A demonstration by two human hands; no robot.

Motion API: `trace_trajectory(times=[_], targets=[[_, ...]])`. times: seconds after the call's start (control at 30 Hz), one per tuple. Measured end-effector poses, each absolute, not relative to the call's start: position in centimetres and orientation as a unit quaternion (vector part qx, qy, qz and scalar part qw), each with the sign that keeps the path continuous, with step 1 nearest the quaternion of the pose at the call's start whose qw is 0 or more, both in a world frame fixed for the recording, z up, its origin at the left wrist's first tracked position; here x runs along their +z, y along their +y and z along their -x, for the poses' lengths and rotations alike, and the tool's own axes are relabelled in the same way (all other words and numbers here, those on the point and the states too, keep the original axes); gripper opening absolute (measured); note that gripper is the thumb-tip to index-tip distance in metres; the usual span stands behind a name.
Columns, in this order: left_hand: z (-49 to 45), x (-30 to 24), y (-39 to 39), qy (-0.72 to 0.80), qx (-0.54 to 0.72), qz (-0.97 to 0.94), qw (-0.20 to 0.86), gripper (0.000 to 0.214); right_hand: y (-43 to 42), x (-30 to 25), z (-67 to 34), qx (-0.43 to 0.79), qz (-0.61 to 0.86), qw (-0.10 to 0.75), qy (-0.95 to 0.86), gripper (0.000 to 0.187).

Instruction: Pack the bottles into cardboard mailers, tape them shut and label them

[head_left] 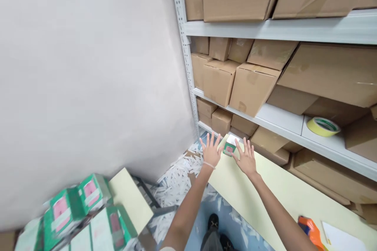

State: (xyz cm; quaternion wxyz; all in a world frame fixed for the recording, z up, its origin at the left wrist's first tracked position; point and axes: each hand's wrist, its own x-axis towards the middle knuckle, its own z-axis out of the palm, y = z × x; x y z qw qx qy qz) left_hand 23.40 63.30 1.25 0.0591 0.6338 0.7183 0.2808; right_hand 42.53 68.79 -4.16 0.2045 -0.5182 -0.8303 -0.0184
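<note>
Green-and-white box (229, 148), lower centre of frame, on the worktop (266, 188), far end | our left hand (211, 152) and right hand (246, 159) splayed, gripping nothing, flanking it, contact unclear | we judge a sideways nudge could drop it off the edge

Both arms are stretched forward, the elbows almost straight. The left hand (211, 151) is at the short edge of the table (290, 188), the right hand (246, 159) near its far corner. The backs of both hands face up, the fingers are spread widely, and the thumbs point toward each other, with a gap between. A thin band (209, 165) circles the left wrist.
</note>
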Motion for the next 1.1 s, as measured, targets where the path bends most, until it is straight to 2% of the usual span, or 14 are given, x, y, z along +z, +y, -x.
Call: trace_trajectory(times=[0.17, 0.37, 0.63, 0.87, 1.1], targets=[[-21.4, 3.9, 51.4, 0.809, 0.22, -0.545, -0.019, 0.061, 62.4, -1.5, -42.3, 0.045, 0.461, 0.252, -0.85, 0.067], [-20.4, 6.3, 32.0, 0.937, 0.14, -0.307, -0.096, 0.06, 55.5, 0.7, -39.4, 0.141, 0.321, 0.281, -0.894, 0.069], [-27.0, 9.9, 6.7, 0.98, 0.08, 0.039, -0.178, 0.061, 40.9, 4.8, -28.9, 0.215, 0.059, 0.287, -0.932, 0.065], [-33.0, 7.1, -9.8, 0.95, 0.025, 0.247, -0.191, 0.06, 23.9, 4.9, -22.4, 0.231, -0.102, 0.265, -0.931, 0.065], [-29.6, 4.8, -21.5, 0.952, 0.029, 0.26, -0.162, 0.06, 10.0, 2.6, -17.7, 0.254, -0.093, 0.259, -0.927, 0.069]])
